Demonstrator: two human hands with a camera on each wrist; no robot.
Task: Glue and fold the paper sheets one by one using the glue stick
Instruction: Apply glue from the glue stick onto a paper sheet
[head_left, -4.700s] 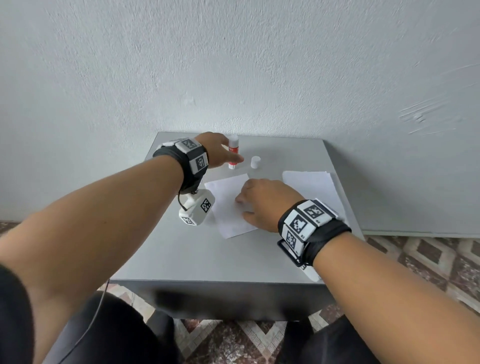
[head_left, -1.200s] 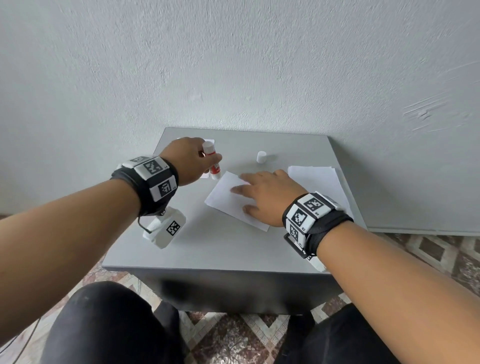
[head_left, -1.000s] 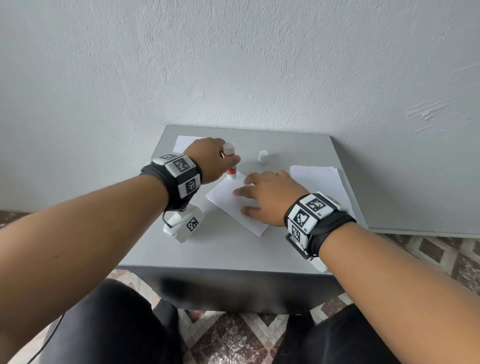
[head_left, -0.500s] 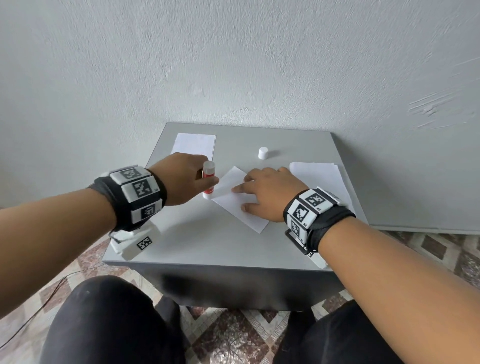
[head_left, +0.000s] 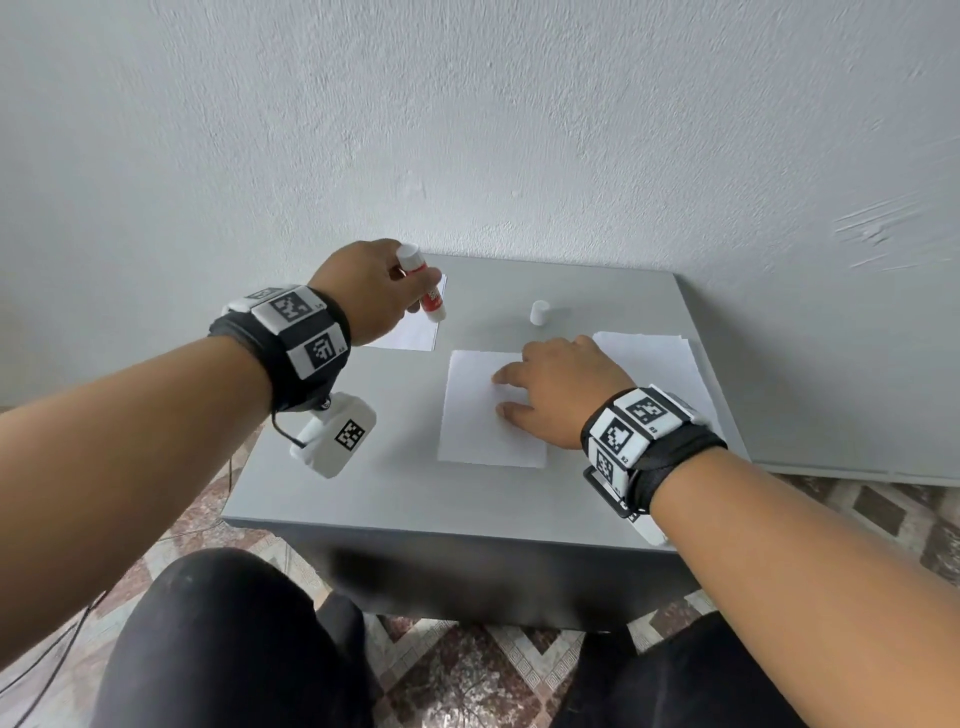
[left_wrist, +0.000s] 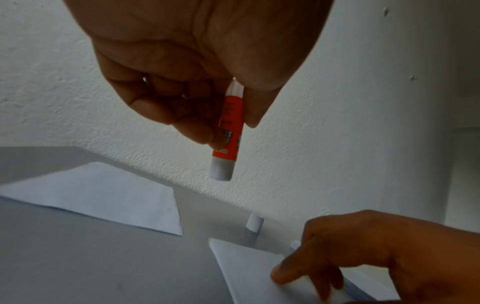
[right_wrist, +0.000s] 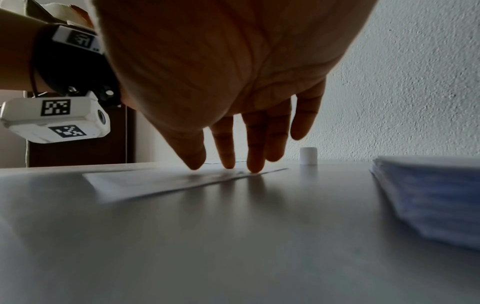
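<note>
I see my left hand (head_left: 371, 291) raised with fingers curled; my right hand (head_left: 558, 389) lies flat, fingertips (right_wrist: 255, 166) seemingly pressing down.

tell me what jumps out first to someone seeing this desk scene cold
The red glue stick stands out, gripped by the left hand and lifted above the grey table's far left. Mid-table, the right hand presses straight fingers on a white sheet, with a paper stack just right.

Grey table (head_left: 363, 499) against textured white wall (head_left: 519, 130); patterned floor tiles (head_left: 467, 670).
</note>
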